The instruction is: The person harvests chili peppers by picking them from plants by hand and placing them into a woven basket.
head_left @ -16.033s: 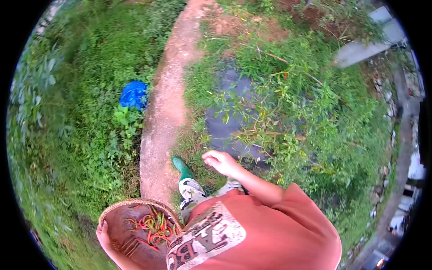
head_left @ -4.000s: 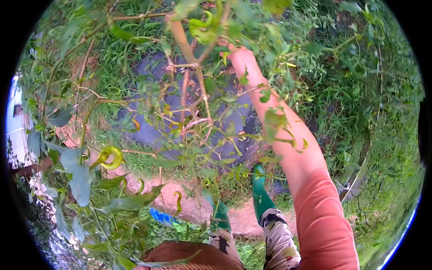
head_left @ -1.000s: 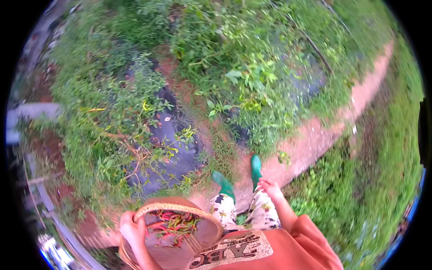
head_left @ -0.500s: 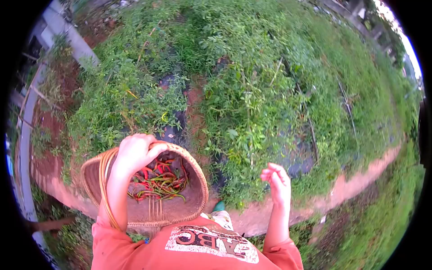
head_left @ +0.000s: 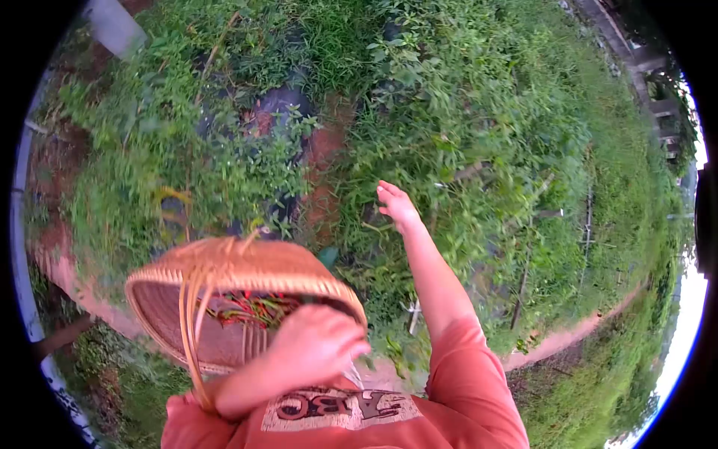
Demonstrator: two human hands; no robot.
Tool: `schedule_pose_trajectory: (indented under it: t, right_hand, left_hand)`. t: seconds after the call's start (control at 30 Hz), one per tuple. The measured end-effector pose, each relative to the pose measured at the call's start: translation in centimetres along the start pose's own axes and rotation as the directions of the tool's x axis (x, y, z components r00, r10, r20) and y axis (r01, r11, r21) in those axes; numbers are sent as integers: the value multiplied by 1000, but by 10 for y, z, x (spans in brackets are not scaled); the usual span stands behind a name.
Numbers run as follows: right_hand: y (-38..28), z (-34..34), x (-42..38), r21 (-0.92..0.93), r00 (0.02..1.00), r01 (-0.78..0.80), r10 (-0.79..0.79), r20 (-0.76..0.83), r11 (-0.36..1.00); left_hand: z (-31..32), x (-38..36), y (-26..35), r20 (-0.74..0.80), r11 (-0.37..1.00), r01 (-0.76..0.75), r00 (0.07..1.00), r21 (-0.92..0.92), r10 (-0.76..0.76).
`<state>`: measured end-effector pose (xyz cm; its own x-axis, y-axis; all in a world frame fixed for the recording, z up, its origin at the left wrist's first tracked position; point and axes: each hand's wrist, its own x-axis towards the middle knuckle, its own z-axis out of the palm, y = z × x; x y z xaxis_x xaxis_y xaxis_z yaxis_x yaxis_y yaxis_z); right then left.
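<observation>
A woven basket (head_left: pixel 247 262) hangs by its looped handle (head_left: pixel 196 352) from my left forearm, its mouth tilted toward me. Red and green chili peppers (head_left: pixel 250 305) lie inside it, partly hidden by the rim. In front of the basket's right side is my left hand (head_left: pixel 320 340), smeared by motion, its fingers bent. My right arm stretches forward over the leafy plants (head_left: pixel 449 135). At its end my right hand (head_left: pixel 398 207) is open, fingers extended and holding nothing, close above the foliage.
A strip of bare reddish soil (head_left: pixel 327 157) runs between the plant rows, with dark plastic sheeting (head_left: pixel 280 105) beside it. Thin stakes (head_left: pixel 521 288) stand among the plants at right. A dirt path (head_left: pixel 580 329) curves along the near side. A grey post (head_left: pixel 116 28) rises at upper left.
My right hand has reached forward and left over the plants. My left hand has left the basket's far rim and come nearer my chest. The basket has tipped, showing more of its outside.
</observation>
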<state>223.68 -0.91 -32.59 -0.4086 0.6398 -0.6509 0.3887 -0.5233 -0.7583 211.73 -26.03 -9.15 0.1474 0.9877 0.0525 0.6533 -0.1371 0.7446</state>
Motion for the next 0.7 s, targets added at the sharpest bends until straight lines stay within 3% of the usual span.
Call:
schedule_pose_trajectory:
  t: [0.13,0.23,0.33,0.37,0.53,0.6,0.7]
  right_hand:
    - [7,17,102,103,978,-182,191,-85,978]
    - [2,24,145,251,937,-173,238,-257,952]
    - [19,17,172,346,968,-103,174,-182,933]
    - [18,19,171,397,959,-43,150,-242,917]
    - [-6,10,136,534,964,52,97,-247,844]
    - [-19,4,112,692,968,163,23,-251,703]
    - [-33,-11,82,731,961,187,32,-276,657]
  left_hand:
    - [-18,17,-41,160,977,164,977,-137,-142]
    - [-27,34,-75,178,943,276,953,-185,-244]
    - [-27,47,-89,174,917,327,940,-229,-292]
    - [-28,51,-92,195,906,338,936,-257,-293]
    - [-32,63,-101,206,884,368,925,-288,-319]
    - [-28,66,-104,171,896,354,933,-268,-317]
    - [-25,73,-103,156,895,338,940,-290,-304]
